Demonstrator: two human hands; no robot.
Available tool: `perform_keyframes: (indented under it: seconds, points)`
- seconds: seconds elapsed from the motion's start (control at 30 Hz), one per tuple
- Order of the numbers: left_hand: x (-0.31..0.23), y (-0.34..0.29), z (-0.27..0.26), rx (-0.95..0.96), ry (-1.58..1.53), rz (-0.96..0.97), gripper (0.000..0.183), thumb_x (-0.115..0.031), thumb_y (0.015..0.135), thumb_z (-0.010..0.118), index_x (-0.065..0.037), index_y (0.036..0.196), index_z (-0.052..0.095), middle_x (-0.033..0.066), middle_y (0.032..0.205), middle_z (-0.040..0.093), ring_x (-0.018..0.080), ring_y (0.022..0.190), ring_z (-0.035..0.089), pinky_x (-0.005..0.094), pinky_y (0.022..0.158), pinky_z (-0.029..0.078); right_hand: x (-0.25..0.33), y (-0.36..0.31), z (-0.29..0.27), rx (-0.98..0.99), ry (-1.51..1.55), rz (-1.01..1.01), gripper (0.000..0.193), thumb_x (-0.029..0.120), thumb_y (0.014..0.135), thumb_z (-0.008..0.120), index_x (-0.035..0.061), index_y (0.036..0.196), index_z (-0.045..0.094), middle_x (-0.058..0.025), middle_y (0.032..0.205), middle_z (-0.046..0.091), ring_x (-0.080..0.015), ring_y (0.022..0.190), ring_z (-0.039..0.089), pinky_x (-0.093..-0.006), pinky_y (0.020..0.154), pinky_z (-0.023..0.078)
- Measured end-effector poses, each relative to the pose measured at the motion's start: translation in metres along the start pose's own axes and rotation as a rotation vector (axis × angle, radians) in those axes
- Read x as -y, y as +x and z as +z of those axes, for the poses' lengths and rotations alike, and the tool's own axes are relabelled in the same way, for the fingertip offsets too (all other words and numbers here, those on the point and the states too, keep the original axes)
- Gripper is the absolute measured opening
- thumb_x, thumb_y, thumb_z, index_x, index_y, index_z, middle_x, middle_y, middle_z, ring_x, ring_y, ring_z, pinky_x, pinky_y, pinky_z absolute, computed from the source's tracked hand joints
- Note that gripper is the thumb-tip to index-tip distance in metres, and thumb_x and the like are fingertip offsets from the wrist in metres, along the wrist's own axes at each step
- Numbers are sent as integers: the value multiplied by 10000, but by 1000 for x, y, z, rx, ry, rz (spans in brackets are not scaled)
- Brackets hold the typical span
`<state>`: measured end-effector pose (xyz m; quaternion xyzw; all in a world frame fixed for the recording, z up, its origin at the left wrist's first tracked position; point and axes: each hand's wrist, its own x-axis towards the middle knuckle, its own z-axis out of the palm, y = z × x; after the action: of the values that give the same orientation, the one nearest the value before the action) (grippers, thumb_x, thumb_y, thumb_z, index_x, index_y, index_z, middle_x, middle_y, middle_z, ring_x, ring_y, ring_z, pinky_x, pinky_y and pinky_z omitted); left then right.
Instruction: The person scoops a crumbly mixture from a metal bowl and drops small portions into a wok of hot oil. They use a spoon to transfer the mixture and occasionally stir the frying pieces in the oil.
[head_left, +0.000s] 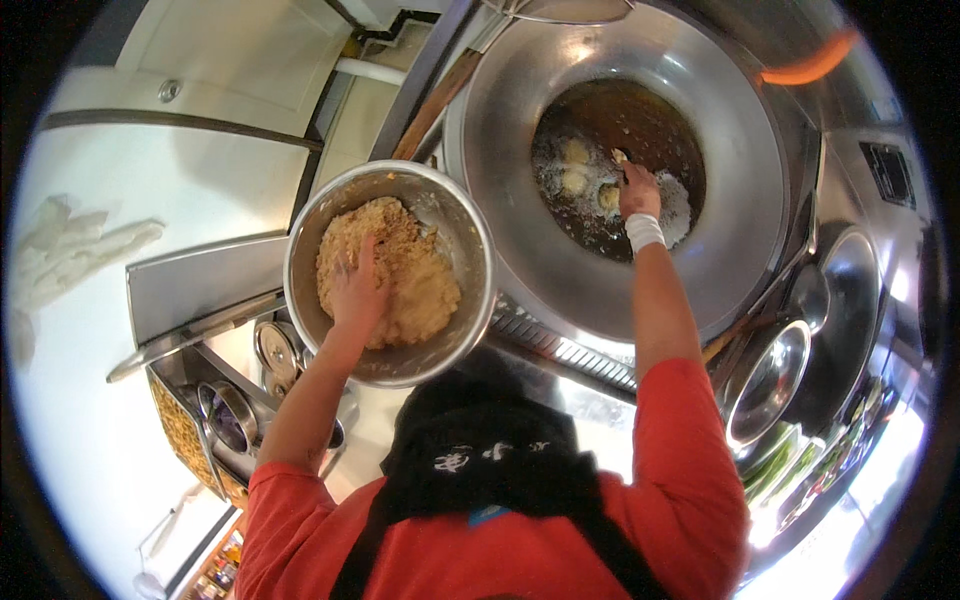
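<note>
My left hand (358,298) is inside a large steel mixing bowl (476,215), its thumb apart from the fingers and the fingertips partly sunk in a pale, crumbly, moist mixture (420,290). Over the wok (510,160) on the right, my right hand (638,192), banded white at the wrist, is closed on what looks like a small spoon (622,160) with a pale bit of food at its tip. Just below it, several pale balls (574,181) sit in dark, bubbling oil (640,115). The hand partly covers one ball.
A round strainer (570,10) lies across the wok's far rim. To the right stand a steel bowl (770,380), a ladle (808,298) and a larger dark pan (845,310). Lidded pots (275,345) and a pot with purple contents (230,418) stand lower left.
</note>
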<state>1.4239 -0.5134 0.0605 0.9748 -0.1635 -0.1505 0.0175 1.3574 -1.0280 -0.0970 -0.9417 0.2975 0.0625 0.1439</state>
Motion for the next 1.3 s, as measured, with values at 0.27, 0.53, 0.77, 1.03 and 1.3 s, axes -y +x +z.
perform_keyframes:
  seconds: [0.27, 0.53, 0.77, 1.03, 1.3]
  points:
    - [17, 36, 4, 96, 59, 163, 808, -228, 873, 763, -214, 1558, 336, 263, 1490, 463, 499, 1348, 477, 542, 1077, 463, -4, -17, -9, -158, -392, -124, 419, 254, 1077, 524, 155, 1484, 537, -84, 1518, 537, -304, 1365, 526, -421, 1132, 460]
    - [46, 42, 3, 95, -5, 355, 404, -177, 859, 741, -108, 1229, 594, 199, 1067, 681, 417, 1056, 639, 543, 850, 543, 57, -159, -85, -409, 763, 150, 289, 153, 1036, 612, 67, 1305, 677, -112, 1307, 656, -262, 1137, 657, -353, 933, 542]
    - [62, 33, -23, 287, -1117, 41, 359, -107, 863, 604, -81, 1217, 656, 175, 1115, 702, 326, 988, 683, 469, 836, 579, 110, -301, -113, -441, 521, 95, 252, 138, 1031, 612, 79, 1261, 694, -106, 1143, 695, -221, 953, 686, -321, 795, 545]
    - [67, 17, -3, 561, -2113, -166, 373, -236, 906, 685, -111, 1254, 635, 54, 1189, 673, 226, 1067, 670, 402, 831, 608, 149, -340, -120, -349, 504, 71, 275, 125, 1007, 627, 75, 1271, 687, -127, 1159, 690, -259, 931, 684, -354, 804, 555]
    - [52, 5, -15, 575, -2182, -246, 245, -262, 937, 742, -124, 1120, 653, 22, 1056, 676, 182, 920, 667, 344, 728, 580, 201, -331, -143, -336, 595, -51, 261, 79, 988, 640, 45, 1242, 689, -121, 1100, 689, -237, 916, 662, -346, 804, 534]
